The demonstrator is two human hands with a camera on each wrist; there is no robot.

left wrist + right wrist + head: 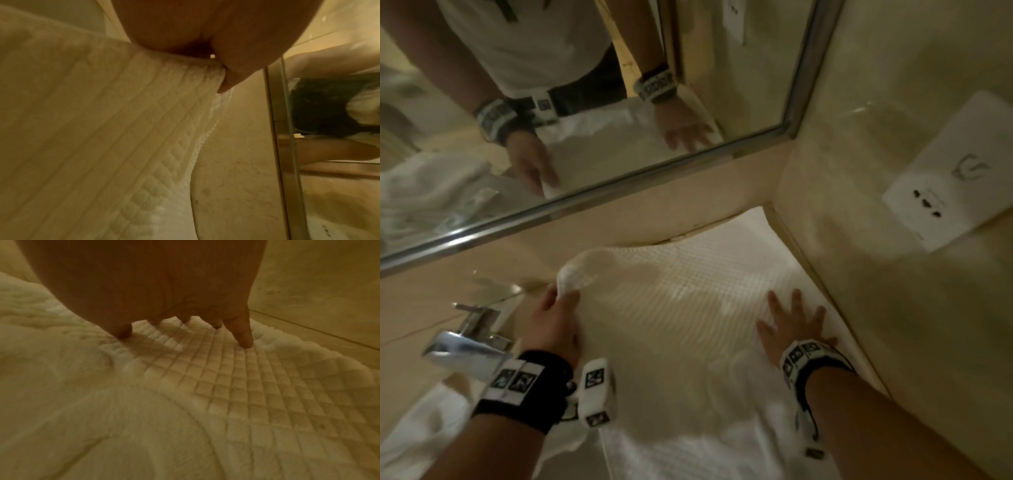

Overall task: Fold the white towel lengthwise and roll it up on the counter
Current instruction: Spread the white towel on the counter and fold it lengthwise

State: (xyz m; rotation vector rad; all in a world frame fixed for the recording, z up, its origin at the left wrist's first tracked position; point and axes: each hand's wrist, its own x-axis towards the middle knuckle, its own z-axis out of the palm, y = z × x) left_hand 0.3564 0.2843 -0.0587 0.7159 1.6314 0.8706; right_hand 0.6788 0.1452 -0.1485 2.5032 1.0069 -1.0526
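The white waffle-weave towel (674,308) lies spread on the beige counter (465,274), reaching into the corner by the right wall. My left hand (558,318) grips the towel's far left edge and lifts it into a raised fold. In the left wrist view the fingers (236,69) curl round that towel (92,129) edge. My right hand (794,322) lies flat with its fingers spread, pressing the towel down near the right wall. The right wrist view shows the fingertips (244,340) resting on the quilted towel (205,394).
A chrome tap (469,346) stands left of my left wrist. A framed mirror (585,102) covers the back wall. A white wall socket (955,185) sits on the right wall. More white cloth (424,421) lies at the lower left.
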